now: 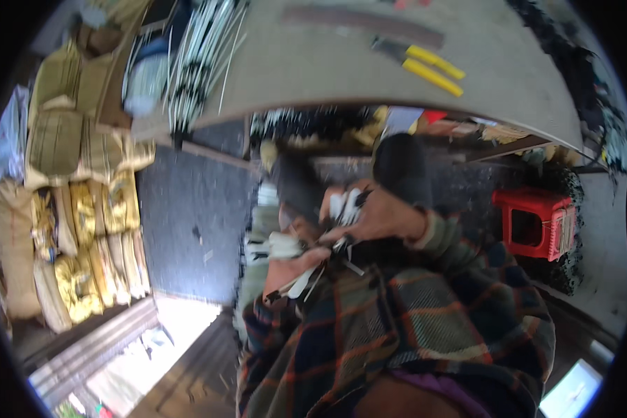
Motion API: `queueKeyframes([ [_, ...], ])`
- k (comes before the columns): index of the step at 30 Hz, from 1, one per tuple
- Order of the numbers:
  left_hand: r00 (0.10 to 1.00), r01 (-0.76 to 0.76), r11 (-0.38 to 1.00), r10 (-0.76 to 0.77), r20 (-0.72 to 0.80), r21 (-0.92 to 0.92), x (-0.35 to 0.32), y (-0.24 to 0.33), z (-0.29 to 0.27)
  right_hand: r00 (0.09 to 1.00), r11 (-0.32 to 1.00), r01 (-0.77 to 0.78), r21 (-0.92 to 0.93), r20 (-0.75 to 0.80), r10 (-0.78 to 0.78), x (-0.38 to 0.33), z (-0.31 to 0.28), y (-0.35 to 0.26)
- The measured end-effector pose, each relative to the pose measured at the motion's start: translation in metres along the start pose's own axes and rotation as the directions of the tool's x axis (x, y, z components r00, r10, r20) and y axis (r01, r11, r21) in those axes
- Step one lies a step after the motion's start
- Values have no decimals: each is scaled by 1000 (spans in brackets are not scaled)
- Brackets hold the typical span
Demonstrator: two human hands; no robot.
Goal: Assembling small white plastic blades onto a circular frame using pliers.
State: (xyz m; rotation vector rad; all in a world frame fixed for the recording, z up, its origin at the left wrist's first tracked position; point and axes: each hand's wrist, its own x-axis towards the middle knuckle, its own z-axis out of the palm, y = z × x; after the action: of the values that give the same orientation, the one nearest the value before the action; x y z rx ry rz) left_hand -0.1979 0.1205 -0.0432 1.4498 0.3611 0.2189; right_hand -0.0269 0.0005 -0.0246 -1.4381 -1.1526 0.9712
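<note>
Over my lap, my left hand (292, 268) is closed around flat white strips with black ends (282, 245). Some poke out past the fingers toward the left. Close beside it, my right hand (393, 212) grips another small bunch of white strips with black tips (347, 203). The two hands nearly meet, and short pale pieces (352, 265) stick out between them. Motion blur hides the exact finger positions. On the table ahead lie pliers with yellow handles (432, 70), touched by neither hand.
A grey table (313, 66) spans the far side, bearing a bundle of long white strips (202, 56) and a blurred brown bar (362, 24). Brown sacks and gold packets (83, 209) are stacked at left. A red plastic stool (505, 202) stands at right.
</note>
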Motion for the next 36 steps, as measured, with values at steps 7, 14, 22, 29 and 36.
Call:
queueKeyframes([
  [7, 991, 67, 998, -68, -117, -11, 6, -12, -11, 999, 999, -37, -3, 8, 37, 9, 4, 4],
  [14, 974, 92, 961, -32, 224, -261, 23, -8, -38, 844, 934, 357, 22, 420, -332, 58, -102, -14],
  [22, 987, 11, 953, 37, 153, -302, 27, -48, -65, 888, 397, -99, -912, -261, -378, 228, -325, 0],
  [29, 994, 68, 948, -37, 102, -312, 28, -29, -70, 932, -81, -266, -961, -234, -276, 280, -361, 6],
  [36, 986, 156, 870, -164, 25, -468, 25, -17, -49, 822, 303, 98, -948, -95, -561, 224, -340, -22],
])
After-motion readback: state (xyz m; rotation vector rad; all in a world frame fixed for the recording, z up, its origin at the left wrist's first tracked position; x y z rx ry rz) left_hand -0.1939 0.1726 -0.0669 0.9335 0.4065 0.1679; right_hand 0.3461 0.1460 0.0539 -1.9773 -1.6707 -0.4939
